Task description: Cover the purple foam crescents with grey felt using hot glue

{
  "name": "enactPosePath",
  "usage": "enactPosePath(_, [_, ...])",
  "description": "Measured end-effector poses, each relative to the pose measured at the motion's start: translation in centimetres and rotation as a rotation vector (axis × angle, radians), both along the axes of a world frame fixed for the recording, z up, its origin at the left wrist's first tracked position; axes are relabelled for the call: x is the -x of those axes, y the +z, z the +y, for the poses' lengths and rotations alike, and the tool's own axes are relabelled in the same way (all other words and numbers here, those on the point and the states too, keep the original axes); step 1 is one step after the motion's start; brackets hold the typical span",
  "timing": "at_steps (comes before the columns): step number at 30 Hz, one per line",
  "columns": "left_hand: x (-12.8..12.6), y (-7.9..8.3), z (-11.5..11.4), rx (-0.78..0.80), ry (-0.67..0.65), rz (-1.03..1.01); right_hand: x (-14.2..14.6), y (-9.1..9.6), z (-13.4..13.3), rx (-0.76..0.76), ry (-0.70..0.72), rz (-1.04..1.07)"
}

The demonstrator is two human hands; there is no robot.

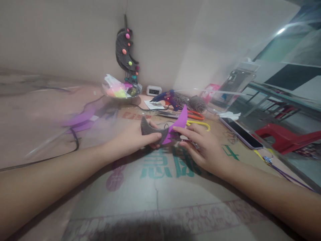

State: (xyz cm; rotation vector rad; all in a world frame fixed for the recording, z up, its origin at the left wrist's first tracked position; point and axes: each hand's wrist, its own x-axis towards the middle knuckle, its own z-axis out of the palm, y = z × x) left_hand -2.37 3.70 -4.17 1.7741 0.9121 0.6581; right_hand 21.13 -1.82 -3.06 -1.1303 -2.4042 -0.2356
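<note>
A purple crescent (182, 117), its left half wrapped in grey yarn (151, 131), is held up over the cardboard. My left hand (140, 138) is closed on the wrapped end, thumb in front and fingers behind. A small loop of yarn stands up where the wrapping meets the bare purple part. My right hand (204, 145) is closed at the right side, its index fingertip against the purple surface. Between its fingers shows a dark grey bunch (175, 136) that looks like yarn, blurred and partly hidden, with a pale glint beside it.
Behind my hands lie orange-handled scissors (195, 115), a yellow handle (200, 125), a glue gun (163, 97) and a yarn ball (197, 103). A bowl (122, 97), a small clock (153, 90) and a decorated crescent (121, 50) are farther back. A phone (240, 132) lies right; purple pieces (80, 122) lie left.
</note>
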Motion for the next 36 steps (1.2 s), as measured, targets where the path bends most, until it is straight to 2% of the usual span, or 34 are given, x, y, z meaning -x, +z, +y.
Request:
enactPosePath(6, [-0.12, 0.18, -0.18, 0.000, -0.017, -0.005, -0.05, -0.16, 0.28, -0.114, 0.001, -0.061])
enactPosePath(36, [-0.17, 0.28, -0.36, -0.044, -0.059, 0.011, -0.13, -0.26, 0.53, -0.182, -0.006, -0.079])
